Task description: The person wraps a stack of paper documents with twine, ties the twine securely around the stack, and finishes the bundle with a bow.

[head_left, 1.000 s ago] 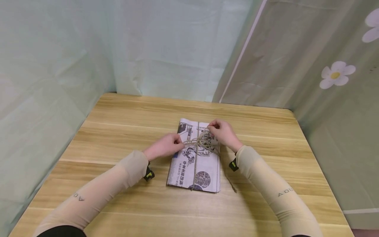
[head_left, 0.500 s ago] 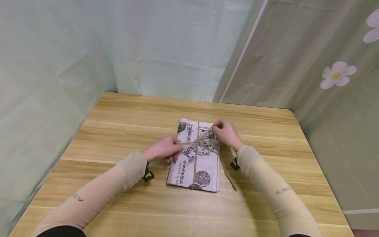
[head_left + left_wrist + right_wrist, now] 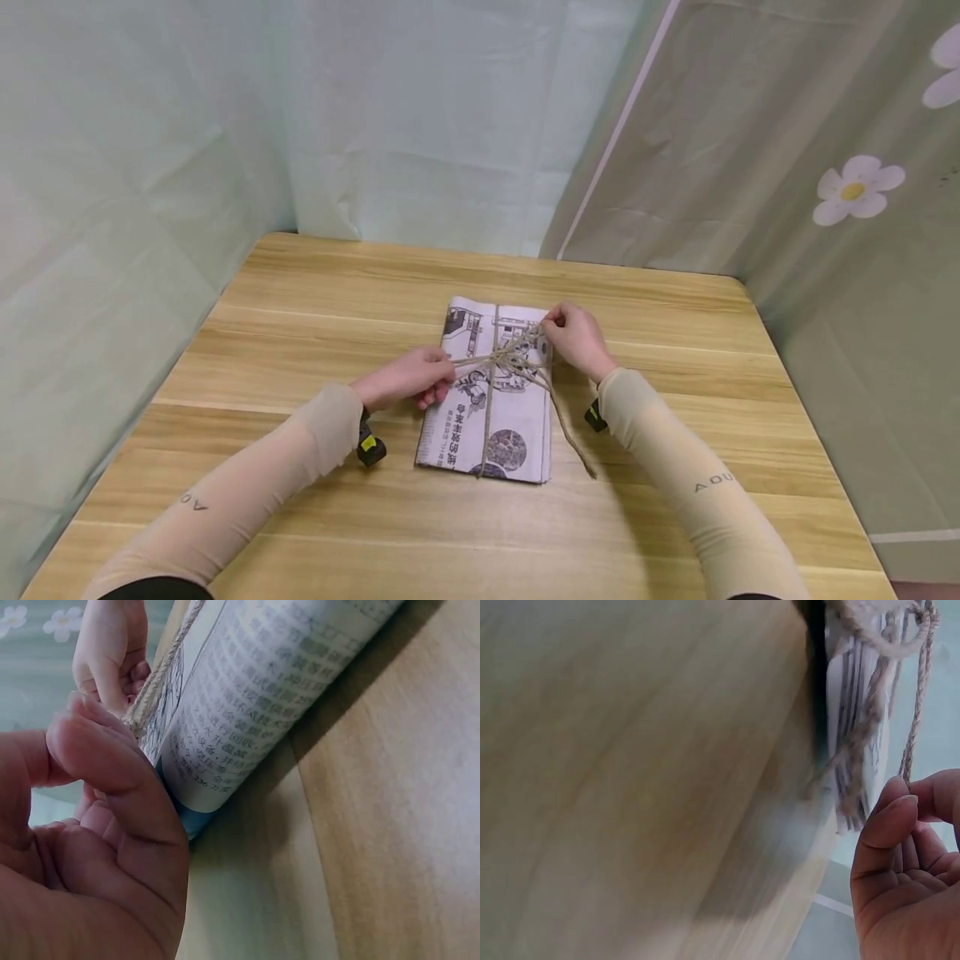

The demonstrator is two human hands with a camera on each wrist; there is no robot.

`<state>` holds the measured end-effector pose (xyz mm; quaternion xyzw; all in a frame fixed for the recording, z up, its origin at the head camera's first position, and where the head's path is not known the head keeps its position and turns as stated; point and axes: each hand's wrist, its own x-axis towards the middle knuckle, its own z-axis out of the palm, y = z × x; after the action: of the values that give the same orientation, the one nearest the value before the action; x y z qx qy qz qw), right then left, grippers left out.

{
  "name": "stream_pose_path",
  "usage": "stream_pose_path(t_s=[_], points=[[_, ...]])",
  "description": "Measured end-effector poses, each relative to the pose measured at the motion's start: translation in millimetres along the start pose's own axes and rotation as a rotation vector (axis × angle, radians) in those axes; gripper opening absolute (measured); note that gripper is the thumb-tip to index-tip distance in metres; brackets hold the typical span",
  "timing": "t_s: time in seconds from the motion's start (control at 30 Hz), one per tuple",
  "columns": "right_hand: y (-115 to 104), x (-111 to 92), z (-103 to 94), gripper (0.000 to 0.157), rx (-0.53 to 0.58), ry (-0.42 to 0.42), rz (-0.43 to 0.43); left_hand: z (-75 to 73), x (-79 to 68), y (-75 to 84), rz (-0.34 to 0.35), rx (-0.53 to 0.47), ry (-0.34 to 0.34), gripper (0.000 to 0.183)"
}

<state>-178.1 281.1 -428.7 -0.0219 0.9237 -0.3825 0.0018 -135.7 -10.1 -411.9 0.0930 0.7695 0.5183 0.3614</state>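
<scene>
A folded stack of newspaper [image 3: 517, 425] lies on the table, bound lengthwise and crosswise with twine [image 3: 489, 408]. The twine meets in a knot with loops [image 3: 510, 358] on the upper face. At the stack's left edge my left hand [image 3: 411, 375] pinches a strand running from the knot. My right hand [image 3: 579, 337] pinches another twine part between thumb and index finger beyond the upper right edge; the right wrist view shows this twine [image 3: 915, 727] pulled straight to the fingertips. One loose twine end [image 3: 573, 442] trails past the right side onto the table.
The wooden table [image 3: 315, 500] reaches to pale curtains [image 3: 450, 125] at the back and sides. A small black device [image 3: 371, 446] hangs under the left wrist, another [image 3: 596, 415] under the right.
My left hand has drawn leftward with its strand, and the newspaper stack has shifted slightly left. My right hand has moved a little to the right, stretching its twine.
</scene>
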Motion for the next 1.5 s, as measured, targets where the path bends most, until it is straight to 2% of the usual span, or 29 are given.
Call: stream_pose_path(t_s=[0.2, 0.37, 0.43, 0.63, 0.73, 0.8, 0.87, 0.93, 1.0, 1.13, 1.23, 1.33, 1.5], points=[[3.9, -0.4, 0.1, 0.007, 0.001, -0.018, -0.007, -3.3, -0.7, -4.0, -0.003, -0.019, -0.007, 0.015], [10.5, -4.8, -1.9, 0.008, 0.037, -0.031, -0.03, -1.4, -1.7, -7.0, 0.019, -0.015, 0.032, 0.017], [11.7, -6.4, -3.2, 0.011, 0.118, -0.048, -0.022, 0.0, -1.3, -7.6, 0.041, -0.05, 0.067, 0.02], [2.5, -6.0, -6.6, 0.022, 0.472, -0.071, 0.058, 4.3, 4.2, -3.3, 0.083, -0.165, 0.154, 0.024], [-4.8, -4.9, -7.5, 0.027, 0.542, -0.077, 0.069, 6.0, 8.4, 1.5, 0.098, -0.194, 0.16, 0.023], [-7.3, -5.0, -8.4, 0.031, 0.549, -0.098, 0.063, 7.3, 11.0, 4.4, 0.114, -0.215, 0.153, 0.023], [-6.5, -6.2, -9.3, 0.035, 0.522, -0.13, 0.052, 9.2, 13.1, 6.5, 0.123, -0.239, 0.147, 0.022], [-2.7, -8.7, -10.1, 0.037, 0.423, -0.155, 0.019, 10.6, 14.6, 6.9, 0.125, -0.256, 0.14, 0.022], [1.3, -13.7, -11.3, 0.033, 0.3, -0.175, -0.015, 11.4, 15.1, 5.6, 0.127, -0.267, 0.135, 0.022], [6.7, -28.9, -13.9, 0.017, -0.026, -0.221, -0.117, 11.6, 14.9, 3.4, 0.121, -0.279, 0.135, 0.022], [6.8, -39.5, -13.8, 0.014, -0.219, -0.268, -0.217, 10.6, 13.8, 3.3, 0.116, -0.275, 0.138, 0.023], [6.9, -45.0, -11.3, 0.011, -0.281, -0.27, -0.289, 9.8, 12.6, 3.7, 0.114, -0.272, 0.139, 0.025], [7.6, -46.6, -5.6, 0.007, -0.246, -0.263, -0.303, 8.8, 10.9, 5.2, 0.11, -0.279, 0.131, 0.027]])
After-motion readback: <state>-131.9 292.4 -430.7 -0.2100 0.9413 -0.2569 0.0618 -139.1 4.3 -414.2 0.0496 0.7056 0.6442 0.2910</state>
